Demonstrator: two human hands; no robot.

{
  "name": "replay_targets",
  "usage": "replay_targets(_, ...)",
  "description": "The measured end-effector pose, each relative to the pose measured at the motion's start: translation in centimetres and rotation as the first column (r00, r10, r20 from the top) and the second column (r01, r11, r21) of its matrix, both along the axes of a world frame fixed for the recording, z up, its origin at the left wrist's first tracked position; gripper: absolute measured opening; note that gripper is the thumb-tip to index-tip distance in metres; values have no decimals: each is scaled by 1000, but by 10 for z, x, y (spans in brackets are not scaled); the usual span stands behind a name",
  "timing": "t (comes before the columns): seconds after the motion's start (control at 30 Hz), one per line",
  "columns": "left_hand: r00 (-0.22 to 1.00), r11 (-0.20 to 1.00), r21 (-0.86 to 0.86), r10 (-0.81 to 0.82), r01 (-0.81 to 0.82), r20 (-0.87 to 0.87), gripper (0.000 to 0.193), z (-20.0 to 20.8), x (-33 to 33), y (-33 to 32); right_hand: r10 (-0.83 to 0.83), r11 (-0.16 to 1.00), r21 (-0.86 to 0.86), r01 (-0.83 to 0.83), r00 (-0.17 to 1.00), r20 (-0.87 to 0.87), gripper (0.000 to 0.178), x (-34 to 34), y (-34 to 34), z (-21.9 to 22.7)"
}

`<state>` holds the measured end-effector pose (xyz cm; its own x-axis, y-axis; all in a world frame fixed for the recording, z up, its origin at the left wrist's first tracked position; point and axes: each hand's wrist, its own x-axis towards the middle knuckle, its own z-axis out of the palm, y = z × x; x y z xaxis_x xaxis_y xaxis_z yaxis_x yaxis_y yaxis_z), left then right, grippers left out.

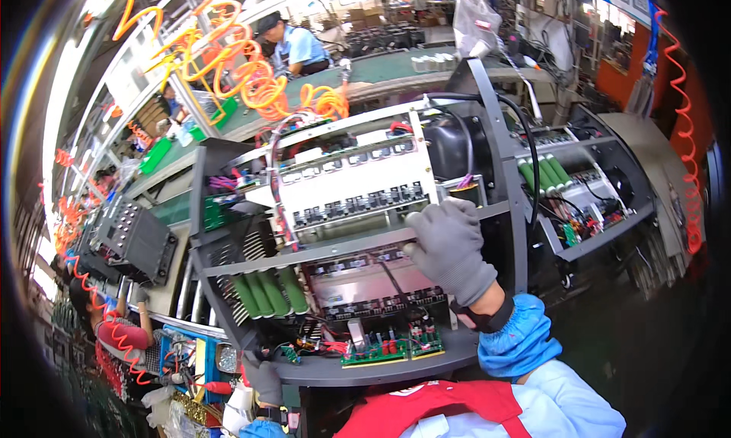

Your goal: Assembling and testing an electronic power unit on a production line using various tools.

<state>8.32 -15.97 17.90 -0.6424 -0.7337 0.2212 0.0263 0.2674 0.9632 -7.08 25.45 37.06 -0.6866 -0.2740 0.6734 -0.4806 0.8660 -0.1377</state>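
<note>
A large dark grey metal equipment case (381, 373) stands open in front of me, showing circuit boards (392, 349), green cylinders (270, 293) and a white panel (350, 183) with rows of black components. My right hand (455, 248), in a grey glove, is closed over the metal crossbar (350, 244) at its right part; the fingers lie above it and the thumb below. My left hand (265, 381), also gloved in grey, is at the case's near left corner. Its fingers look bent, and a thin red thing shows beside them; what they hold is unclear.
Another open case (586, 187) stands at the right, a grey unit (133, 240) on the left. A blue bin (202, 354) of small parts is at the lower left. Orange coiled hoses (251, 80) hang above a green conveyor (381, 71). Co-workers (301, 46) are beyond and left.
</note>
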Motion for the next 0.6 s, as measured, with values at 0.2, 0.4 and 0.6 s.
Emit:
replay_targets(0.2, 968, 986, -133, -67, 102, 242, 65, 11, 2, -16, -21, 984, -177, -3, 991, -133, 25, -26, -14, -10)
replay_targets(0.4, 985, 978, 124, -170, 165, 32, 50, 48, -15, -7, -102, 988, -129, 86, 987, -123, 27, -64, -23, -7)
replay_targets(0.6, 967, 976, 102, -207, 194, 149, 53, 105, -44, -6, -204, 976, -69, 206, 978, 44, 34, -103, -33, 5)
